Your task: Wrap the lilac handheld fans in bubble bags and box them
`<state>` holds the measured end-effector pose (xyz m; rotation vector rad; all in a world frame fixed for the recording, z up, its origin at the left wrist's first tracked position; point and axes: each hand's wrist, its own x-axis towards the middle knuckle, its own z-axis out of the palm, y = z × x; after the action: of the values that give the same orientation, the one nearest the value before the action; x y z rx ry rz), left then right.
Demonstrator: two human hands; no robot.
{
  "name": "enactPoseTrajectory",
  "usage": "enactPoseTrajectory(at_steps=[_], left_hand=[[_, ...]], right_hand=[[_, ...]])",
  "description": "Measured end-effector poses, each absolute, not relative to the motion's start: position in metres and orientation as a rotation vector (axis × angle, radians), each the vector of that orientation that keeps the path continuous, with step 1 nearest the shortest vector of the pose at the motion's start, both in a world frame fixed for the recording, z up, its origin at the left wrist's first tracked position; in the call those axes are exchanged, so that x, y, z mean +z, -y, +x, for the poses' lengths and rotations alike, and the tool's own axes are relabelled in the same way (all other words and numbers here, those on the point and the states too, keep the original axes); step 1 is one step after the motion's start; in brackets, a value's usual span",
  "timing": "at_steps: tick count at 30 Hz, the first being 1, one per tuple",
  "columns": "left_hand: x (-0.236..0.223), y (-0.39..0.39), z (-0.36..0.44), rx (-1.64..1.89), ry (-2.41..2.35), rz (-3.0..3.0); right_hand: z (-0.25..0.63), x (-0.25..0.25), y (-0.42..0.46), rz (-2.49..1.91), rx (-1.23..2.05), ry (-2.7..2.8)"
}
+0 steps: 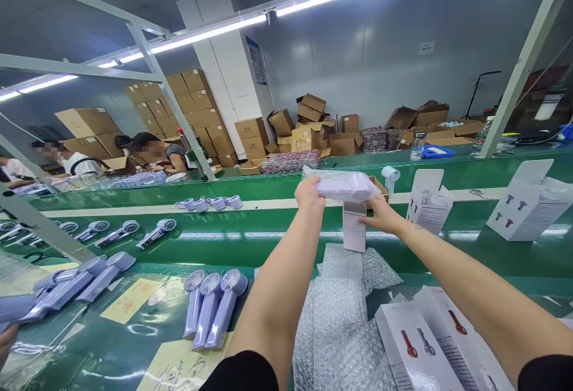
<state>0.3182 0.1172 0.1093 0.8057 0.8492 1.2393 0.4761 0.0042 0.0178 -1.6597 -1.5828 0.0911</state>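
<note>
Fingers of the L hand (310, 193) are closed around one end of a bubble-wrapped pkg (347, 185), pale purple showing thru, held up in the air more or less level. R hand (383, 216) has its thumb on the front of a narrow white box (353, 234), just below the pkg's other end; the rest of those fingers are partly hidden, so from my remote seat I can't tell if it's a proper grip or just steadying. Can't see the box's mouth either, pkg blocks it. IMO we're at the boxing step, pkg not in yet. Next move prob calls for tipping the pkg endwise, lining it up w/ the opening and keeping the box still, or the wrap could snag. FYI loose bubble wrap (338, 304) is on the surface (102, 343), w/ printed boxes (423, 349) to its R and three purple fans (210, 307) to its L.
</note>
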Motion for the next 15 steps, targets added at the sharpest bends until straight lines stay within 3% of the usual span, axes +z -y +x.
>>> enactPoseTrajectory(at_steps=[6,10,13,15], left_hand=[[0.094,-0.130,0.319,1.364,-1.157,1.110],[0.102,-0.110,0.341,1.370,-1.046,1.673],[0.106,-0.084,0.378,1.085,-0.751,2.573],[0.105,-0.071,0.396,0.765,-0.684,2.876]], right_hand=[[0.484,0.001,0.003,-1.582,0.107,1.582],[0.487,-0.004,0.002,-1.526,0.192,1.565],[0.487,0.000,0.002,-1.489,0.231,1.590],[0.487,0.001,0.004,-1.479,0.233,1.588]])
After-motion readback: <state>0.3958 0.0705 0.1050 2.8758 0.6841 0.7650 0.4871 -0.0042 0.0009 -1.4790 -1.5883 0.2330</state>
